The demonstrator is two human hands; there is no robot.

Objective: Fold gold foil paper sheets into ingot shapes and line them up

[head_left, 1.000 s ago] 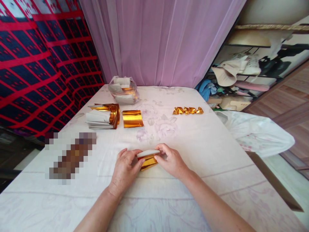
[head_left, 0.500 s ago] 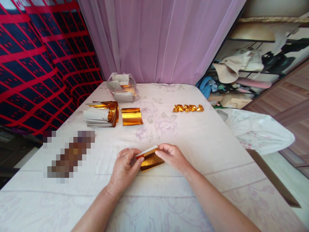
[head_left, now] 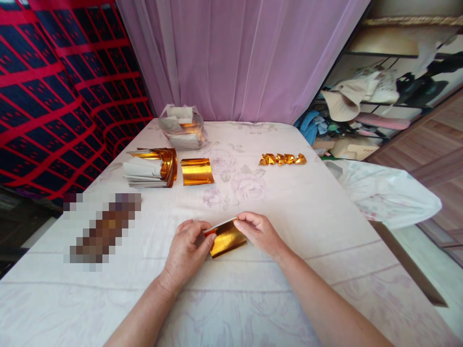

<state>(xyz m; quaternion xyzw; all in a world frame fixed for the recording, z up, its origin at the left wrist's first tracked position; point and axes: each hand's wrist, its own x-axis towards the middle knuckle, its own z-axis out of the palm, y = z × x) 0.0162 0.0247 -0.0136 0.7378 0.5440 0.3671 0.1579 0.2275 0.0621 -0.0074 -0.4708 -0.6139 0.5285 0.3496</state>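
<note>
A small sheet of gold foil paper (head_left: pixel 227 239) lies partly folded on the white flowered cloth (head_left: pixel 289 212), its white back showing along the raised far edge. My left hand (head_left: pixel 188 250) pinches the sheet's left end and my right hand (head_left: pixel 258 233) pinches its right end. Both hands rest on the cloth near the front middle.
A stack of gold and white sheets (head_left: pixel 150 167) and one loose gold sheet (head_left: pixel 196 171) lie at the back left. A clear bag of sheets (head_left: pixel 183 126) stands behind them. A row of folded gold pieces (head_left: pixel 282 159) lies at the back right. A blurred patch (head_left: pixel 103 229) covers something at the left.
The far edge of the gold sheet has been lifted and tipped back, so more of its gold face shows. Both hands stayed in place at its ends.
</note>
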